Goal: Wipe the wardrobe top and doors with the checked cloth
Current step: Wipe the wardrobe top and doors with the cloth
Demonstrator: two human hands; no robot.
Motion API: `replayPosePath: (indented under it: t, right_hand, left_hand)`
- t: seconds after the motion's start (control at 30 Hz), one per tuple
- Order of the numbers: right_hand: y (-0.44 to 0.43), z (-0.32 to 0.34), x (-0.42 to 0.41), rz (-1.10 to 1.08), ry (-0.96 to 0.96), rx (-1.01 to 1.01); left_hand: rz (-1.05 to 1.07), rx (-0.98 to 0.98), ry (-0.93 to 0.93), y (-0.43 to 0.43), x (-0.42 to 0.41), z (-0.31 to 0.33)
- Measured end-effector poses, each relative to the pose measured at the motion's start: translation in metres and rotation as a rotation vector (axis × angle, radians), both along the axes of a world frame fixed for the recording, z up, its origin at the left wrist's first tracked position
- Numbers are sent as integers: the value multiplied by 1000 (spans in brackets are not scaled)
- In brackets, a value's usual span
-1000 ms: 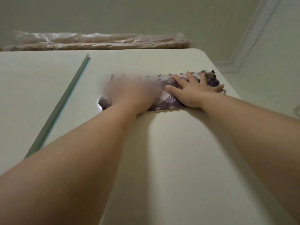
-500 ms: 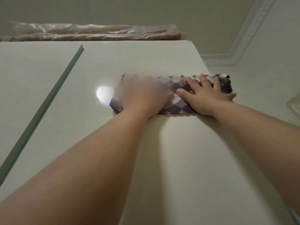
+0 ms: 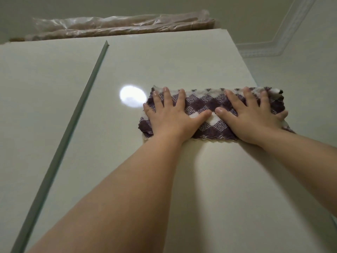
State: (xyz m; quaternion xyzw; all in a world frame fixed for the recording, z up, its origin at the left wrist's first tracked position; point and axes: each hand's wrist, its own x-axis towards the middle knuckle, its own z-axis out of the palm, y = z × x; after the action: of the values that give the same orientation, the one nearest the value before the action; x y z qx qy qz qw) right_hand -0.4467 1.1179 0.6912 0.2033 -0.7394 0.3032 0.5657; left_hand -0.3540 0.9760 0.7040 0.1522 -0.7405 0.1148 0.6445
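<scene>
Left fingers [image 3: 179,101]: straight and spread apart, lying flat on the cloth [image 3: 207,105] and curled round nothing.
Right fingers [image 3: 249,97]: also straight and spread, flat on the cloth, with the tips near its upper edge.
Thumbs: each points inward towards the other. The tips are close but apart, with a patch of cloth showing between them.
Left hand [image 3: 171,119]: palm down, pressing the left half of the cloth against the door. The little finger reaches the cloth's left end.
Right hand [image 3: 253,119]: palm down, pressing the right half. The little finger lies near the cloth's right end.
Cloth: purple and white checks, folded into a long band with a pale wavy hem along its lower edge. It lies crosswise on the right door, in its upper half, and its right end reaches the door's right edge.
Right door [image 3: 164,61]: pale, glossy and flat, seen from below. Both forearms stretch up across it.
Glare [image 3: 132,96]: a round bright reflection on the door, just left of the cloth.
Strip [image 3: 73,125]: a grey-green edge running lengthwise between the two doors, well to the left of the hands.
Left door [image 3: 36,106]: the same pale finish.
Bundle [image 3: 120,24]: long and wrapped in clear plastic, lying along the wardrobe top above the doors.
Moulding [image 3: 273,46]: a white ceiling trim at upper right.
</scene>
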Motion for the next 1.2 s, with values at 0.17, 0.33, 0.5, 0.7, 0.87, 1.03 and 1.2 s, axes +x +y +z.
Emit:
replayPosePath:
  t: [0.17,0.33,0.5,0.7,0.87,1.03,1.2]
  right_hand:
    - [-16,-9,8,-37,-10,-21]
    - [-44,-11,27,-46,7,-15]
    - [-81,-2,52,-38,42,27]
    - [-119,-1,77,-24,80,61]
    - [-135,-3,86,-16,101,68]
    - [-142,-12,92,-19,109,82]
    - [-147,-33,97,-9,95,103]
  left_hand:
    - [-26,-9,4,-15,7,-7]
    - [-23,-14,9,-46,28,-5]
    - [18,16,37,-83,53,-2]
    - [25,47,52,-123,81,-5]
    - [32,73,54,-136,93,-13]
    - [28,77,75,-144,97,-24]
    - [19,98,61,-148,100,-49]
